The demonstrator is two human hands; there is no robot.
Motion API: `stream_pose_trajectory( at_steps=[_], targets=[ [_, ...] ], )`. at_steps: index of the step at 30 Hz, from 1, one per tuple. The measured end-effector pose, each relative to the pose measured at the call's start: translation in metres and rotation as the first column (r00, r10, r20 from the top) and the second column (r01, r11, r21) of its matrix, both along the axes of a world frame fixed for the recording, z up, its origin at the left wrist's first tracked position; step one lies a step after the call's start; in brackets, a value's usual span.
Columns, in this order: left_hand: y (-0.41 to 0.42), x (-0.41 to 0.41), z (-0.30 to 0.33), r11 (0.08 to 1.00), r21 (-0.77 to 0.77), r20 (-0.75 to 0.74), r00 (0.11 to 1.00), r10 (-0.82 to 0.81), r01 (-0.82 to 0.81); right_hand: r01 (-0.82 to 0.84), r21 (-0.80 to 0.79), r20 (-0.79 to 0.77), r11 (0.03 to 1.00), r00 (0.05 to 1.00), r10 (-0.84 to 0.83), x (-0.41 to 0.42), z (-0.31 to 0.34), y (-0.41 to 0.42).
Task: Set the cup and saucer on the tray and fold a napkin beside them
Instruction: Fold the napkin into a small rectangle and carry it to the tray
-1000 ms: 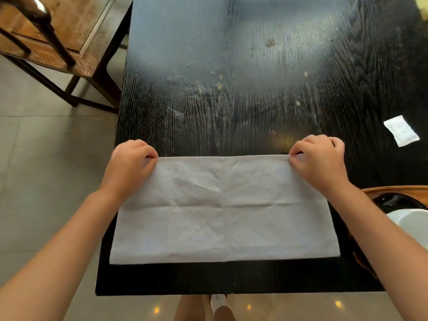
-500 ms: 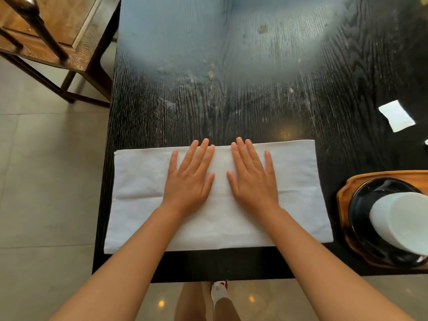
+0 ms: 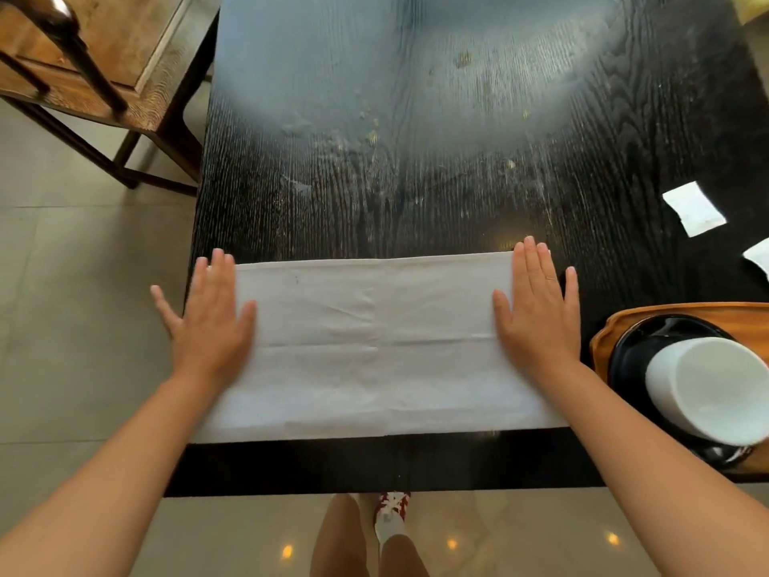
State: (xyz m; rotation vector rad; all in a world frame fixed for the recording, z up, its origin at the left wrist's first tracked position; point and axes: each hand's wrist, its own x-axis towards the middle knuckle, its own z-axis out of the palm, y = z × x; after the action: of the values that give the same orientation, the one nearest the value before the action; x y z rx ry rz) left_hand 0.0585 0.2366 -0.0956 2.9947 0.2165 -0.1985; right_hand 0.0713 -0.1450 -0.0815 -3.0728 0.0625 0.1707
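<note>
A white napkin (image 3: pixel 374 343), folded into a long rectangle, lies flat near the front edge of the black table (image 3: pixel 416 139). My left hand (image 3: pixel 208 322) rests flat on its left end, fingers spread, partly past the table's left edge. On the napkin's right end my right hand (image 3: pixel 539 314) presses flat. At the right edge of view a wooden tray (image 3: pixel 603 339) carries a black saucer (image 3: pixel 636 356) with a white cup (image 3: pixel 707 389) on it.
Two small white paper packets lie on the table at the right, one (image 3: pixel 694 208) farther back and another (image 3: pixel 759 258) cut by the frame. A wooden chair (image 3: pixel 104 68) stands beyond the table's left edge. Tiled floor and my legs show below.
My hands let go of the napkin's far corners, pressed flat at its middle, then slid apart to its left and right ends.
</note>
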Motion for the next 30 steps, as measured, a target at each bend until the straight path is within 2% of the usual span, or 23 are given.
stream_pose_trajectory(
  at_steps=[3,5,6,8,10,12,15,20,27,30],
  targets=[
    [0.009,0.0,0.009,0.982,0.041,0.028,0.982,0.186,-0.187,0.003,-0.002,0.008,1.0,1.0,-0.003,0.001,-0.002,0.0],
    [-0.023,0.001,0.019,0.963,-0.033,0.118,0.956,0.268,-0.266,0.006,-0.002,0.016,1.0,1.0,-0.006,0.0,-0.002,0.0],
    [-0.049,-0.003,0.025,0.971,-0.083,0.16,0.959,0.235,-0.224,0.005,-0.003,0.02,1.0,1.0,-0.005,0.0,-0.003,0.0],
    [-0.112,-0.022,0.03,0.989,-0.148,0.183,0.982,0.05,-0.023,0.003,-0.003,0.025,1.0,1.0,-0.003,-0.001,-0.003,0.0],
    [-0.167,-0.051,0.025,0.972,-0.134,0.092,0.979,-0.18,0.192,0.003,0.002,0.024,1.0,1.0,-0.003,0.0,-0.002,-0.001],
    [-0.185,-0.073,0.014,0.951,-0.111,-0.022,0.956,-0.292,0.288,0.003,0.009,0.021,1.0,1.0,-0.003,0.001,-0.002,0.0],
    [-0.146,-0.088,0.002,0.962,-0.065,-0.038,0.963,-0.266,0.264,-0.003,0.005,0.022,1.0,1.0,0.003,0.0,-0.003,0.0],
    [-0.06,-0.098,0.002,0.995,-0.08,-0.041,0.997,-0.062,0.058,-0.008,0.013,0.02,1.0,1.0,0.008,0.0,-0.001,-0.001],
    [-0.043,-0.104,0.001,0.994,-0.104,-0.037,0.999,0.024,-0.028,-0.019,0.025,0.002,1.0,1.0,0.019,0.0,0.0,-0.002],
    [-0.044,-0.104,0.002,0.996,-0.084,-0.029,1.0,0.011,-0.013,0.034,-0.005,-0.001,0.999,0.999,-0.034,-0.002,0.007,0.003]
  ],
)
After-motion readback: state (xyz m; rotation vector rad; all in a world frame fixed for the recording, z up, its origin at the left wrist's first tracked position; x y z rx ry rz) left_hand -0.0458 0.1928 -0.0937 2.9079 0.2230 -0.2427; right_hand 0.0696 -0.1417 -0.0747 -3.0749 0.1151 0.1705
